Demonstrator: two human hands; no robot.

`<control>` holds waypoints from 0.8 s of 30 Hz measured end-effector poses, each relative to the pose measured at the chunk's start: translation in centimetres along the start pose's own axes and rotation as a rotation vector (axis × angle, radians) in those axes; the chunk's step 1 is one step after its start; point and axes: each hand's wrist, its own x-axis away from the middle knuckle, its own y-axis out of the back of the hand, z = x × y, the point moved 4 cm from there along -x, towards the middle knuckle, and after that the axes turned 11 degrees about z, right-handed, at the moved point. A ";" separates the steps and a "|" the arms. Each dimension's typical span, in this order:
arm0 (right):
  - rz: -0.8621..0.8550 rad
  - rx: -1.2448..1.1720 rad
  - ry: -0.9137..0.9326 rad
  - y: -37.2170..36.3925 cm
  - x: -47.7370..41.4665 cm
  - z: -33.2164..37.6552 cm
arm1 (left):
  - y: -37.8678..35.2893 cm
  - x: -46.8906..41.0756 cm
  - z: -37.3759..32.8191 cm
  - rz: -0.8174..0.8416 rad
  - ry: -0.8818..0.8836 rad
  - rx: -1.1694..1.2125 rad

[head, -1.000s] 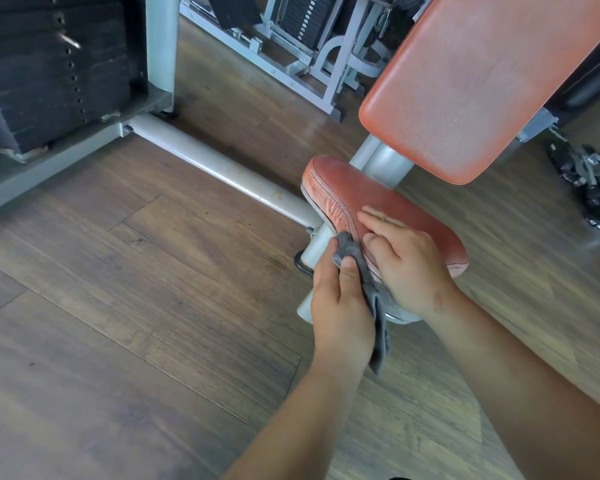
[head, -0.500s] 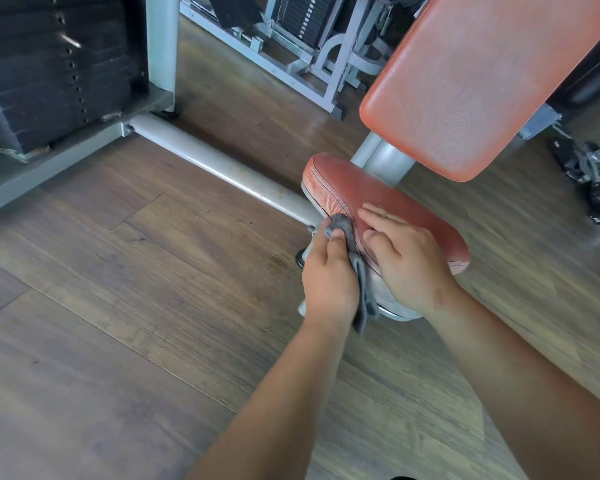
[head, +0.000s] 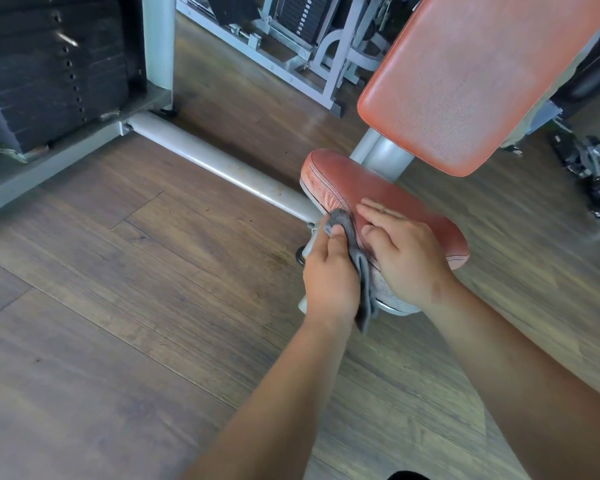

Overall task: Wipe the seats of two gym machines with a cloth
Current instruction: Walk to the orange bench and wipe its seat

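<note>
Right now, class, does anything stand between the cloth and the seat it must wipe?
Nothing visible: the left hand presses the cloth against the seat, at its edge. The right hand lies flat on top, covering part of it.

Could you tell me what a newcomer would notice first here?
The left hand grips a grey cloth against the red seat at centre, while the right hand rests flat on it. A large red backrest looms at upper right, a black weight stack at upper left.
</note>
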 end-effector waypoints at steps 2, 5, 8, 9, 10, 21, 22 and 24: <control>-0.008 -0.002 0.006 0.0 0.0 -0.1 | -0.2 2.5 0.4 0.016 -0.022 0.001; -0.008 -0.012 0.002 0.0 0.0 -0.1 | 0.2 2.3 0.5 0.042 0.003 -0.034; -0.007 -0.016 0.008 0.0 0.0 -0.1 | 0.8 -0.8 -0.1 0.018 -0.013 -0.090; -0.008 -0.023 0.011 0.1 0.0 -0.1 | 0.9 -1.3 -0.2 -0.002 -0.024 -0.109; -0.010 -0.029 0.013 0.1 0.1 -0.1 | 1.1 -1.6 -0.4 -0.014 -0.038 -0.132; 0.100 -0.457 -0.183 4.9 1.2 2.5 | -1.3 1.0 -12.1 -0.137 0.024 -0.433; 0.048 -0.612 -0.237 6.4 1.9 3.7 | -2.7 1.9 -14.1 -0.135 0.035 -0.449; -0.038 -0.981 -0.328 9.7 3.4 6.4 | -5.7 3.5 -17.8 -0.118 0.058 -0.495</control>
